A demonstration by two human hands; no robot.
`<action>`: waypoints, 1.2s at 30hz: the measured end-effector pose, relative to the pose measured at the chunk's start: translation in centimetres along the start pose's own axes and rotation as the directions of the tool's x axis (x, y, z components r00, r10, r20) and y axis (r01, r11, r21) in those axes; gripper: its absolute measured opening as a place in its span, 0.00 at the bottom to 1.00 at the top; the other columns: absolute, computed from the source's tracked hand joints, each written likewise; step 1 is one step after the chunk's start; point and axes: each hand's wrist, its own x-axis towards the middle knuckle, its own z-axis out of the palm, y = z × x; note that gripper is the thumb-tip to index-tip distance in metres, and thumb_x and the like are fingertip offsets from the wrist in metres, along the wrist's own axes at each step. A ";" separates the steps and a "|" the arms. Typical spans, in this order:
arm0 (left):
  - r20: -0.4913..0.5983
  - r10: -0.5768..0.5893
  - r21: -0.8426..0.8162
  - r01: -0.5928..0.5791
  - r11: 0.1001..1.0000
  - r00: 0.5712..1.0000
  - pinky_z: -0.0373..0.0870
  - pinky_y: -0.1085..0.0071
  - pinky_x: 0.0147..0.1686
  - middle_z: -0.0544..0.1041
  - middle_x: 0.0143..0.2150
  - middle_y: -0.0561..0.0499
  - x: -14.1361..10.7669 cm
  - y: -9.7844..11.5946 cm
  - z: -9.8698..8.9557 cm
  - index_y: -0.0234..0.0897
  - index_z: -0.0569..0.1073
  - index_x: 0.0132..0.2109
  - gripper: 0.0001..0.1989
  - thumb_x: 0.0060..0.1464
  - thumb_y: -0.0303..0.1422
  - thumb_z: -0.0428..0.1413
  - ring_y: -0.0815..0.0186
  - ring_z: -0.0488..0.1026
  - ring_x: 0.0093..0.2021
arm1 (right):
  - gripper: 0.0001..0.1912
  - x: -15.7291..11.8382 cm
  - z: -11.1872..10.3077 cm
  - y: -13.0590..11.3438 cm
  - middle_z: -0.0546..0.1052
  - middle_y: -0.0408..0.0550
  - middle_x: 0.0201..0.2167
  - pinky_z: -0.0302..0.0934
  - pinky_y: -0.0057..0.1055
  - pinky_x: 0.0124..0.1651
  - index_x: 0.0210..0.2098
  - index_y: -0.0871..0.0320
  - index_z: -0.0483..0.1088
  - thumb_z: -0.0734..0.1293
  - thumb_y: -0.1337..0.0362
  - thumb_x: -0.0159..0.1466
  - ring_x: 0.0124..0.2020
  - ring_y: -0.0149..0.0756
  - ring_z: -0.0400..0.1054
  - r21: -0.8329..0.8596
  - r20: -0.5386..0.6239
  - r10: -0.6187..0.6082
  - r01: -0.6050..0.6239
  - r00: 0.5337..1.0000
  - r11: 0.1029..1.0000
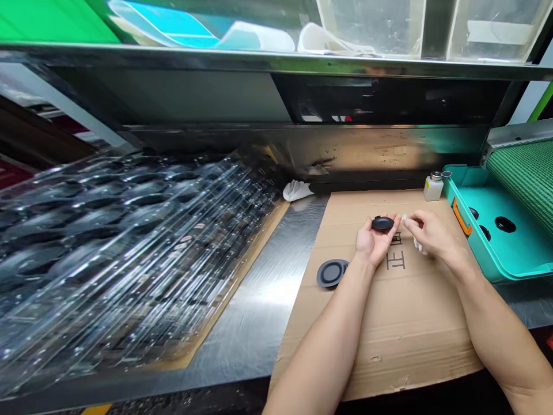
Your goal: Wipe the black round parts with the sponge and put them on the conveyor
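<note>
Head view: at left lie stacked clear plastic trays [129, 248]. On the cardboard sheet [389, 346], a black round cap [332, 272] rests flat. The left hand [375, 242] lies palm up, fingers a little curled, and carries a second black cap [382, 223]. Just beside it, the right hand [433, 233] has fingers pressed together, pinching a white cloth [405, 219]. At far right stands a teal tray [479, 253].

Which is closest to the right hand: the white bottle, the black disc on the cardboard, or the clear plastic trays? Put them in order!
From the right hand:
1. White bottle, at the cardboard's far edge.
2. Black disc, lying on the cardboard.
3. Clear plastic trays, far left.
</note>
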 end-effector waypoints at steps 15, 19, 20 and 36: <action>0.027 -0.020 0.233 0.013 0.972 0.999 0.70 0.51 0.58 0.78 0.51 0.35 0.6 -1.7 -0.9 0.32 0.74 0.49 0.17 0.67 0.36 0.44 0.53 0.76 0.54 | 0.12 0.4 3.2 -0.2 0.78 0.45 0.31 0.55 0.25 0.39 0.29 0.57 0.75 0.64 0.64 0.68 0.34 0.33 0.68 -0.008 0.196 -0.108 0.112 0.975 0.994; -0.003 0.018 0.185 -0.017 0.983 1.000 0.73 0.50 0.53 0.78 0.52 0.36 0.7 -0.4 -1.0 0.33 0.74 0.45 0.19 0.67 0.39 0.42 0.52 0.76 0.54 | 0.16 0.2 1.3 0.8 0.75 0.44 0.22 0.52 0.24 0.32 0.25 0.58 0.73 0.62 0.62 0.67 0.27 0.31 0.66 -0.027 0.186 0.026 -0.021 0.982 0.999; 0.001 0.018 0.168 -0.018 0.986 1.000 0.75 0.52 0.51 0.78 0.52 0.36 0.6 -0.3 -0.9 0.33 0.74 0.45 0.20 0.67 0.39 0.41 0.51 0.76 0.54 | 0.17 0.2 1.0 0.9 0.73 0.43 0.20 0.52 0.24 0.31 0.24 0.58 0.73 0.61 0.61 0.67 0.26 0.31 0.66 -0.006 0.173 0.048 -0.048 0.984 0.999; 0.252 0.529 0.438 -0.583 0.684 0.810 0.62 0.71 0.64 0.79 0.54 0.47 -4.6 -2.6 2.0 0.42 0.73 0.56 0.34 0.42 0.16 0.67 0.61 0.70 0.63 | 0.11 0.0 1.8 0.6 0.76 0.46 0.19 0.54 0.23 0.25 0.25 0.61 0.74 0.64 0.63 0.60 0.20 0.29 0.66 0.038 0.382 0.156 -0.184 0.911 0.982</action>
